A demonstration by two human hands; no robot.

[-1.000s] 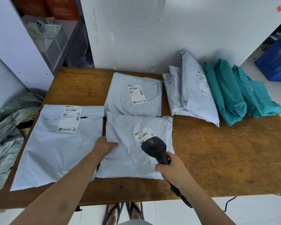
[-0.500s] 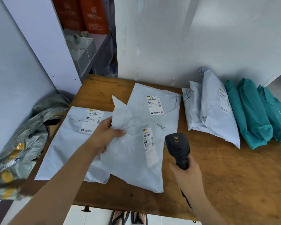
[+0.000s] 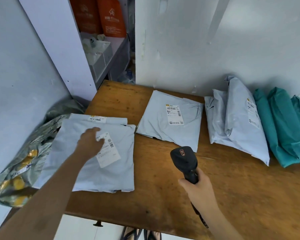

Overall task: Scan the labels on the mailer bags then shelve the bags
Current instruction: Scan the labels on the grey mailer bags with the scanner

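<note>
Lying on the lower bag (image 3: 114, 120) at nine o'clock of the table (image 3: 232, 196), the top bag (image 3: 111, 174), lifted moments ago, has been released; the left hand (image 3: 90, 142) is spread loosely above it. The scanner (image 3: 184, 158) is gripped by the right hand (image 3: 199, 185); the far bag (image 3: 163, 130) at twelve o'clock is likely next.

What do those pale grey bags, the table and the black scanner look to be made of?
The grey mailer bag: thin plastic film, it seems, matte with soft creases. The table: wood, brown, with grain and dark marks. The scanner: probably hard black plastic, dull sheen, gripped by the right hand.
</note>
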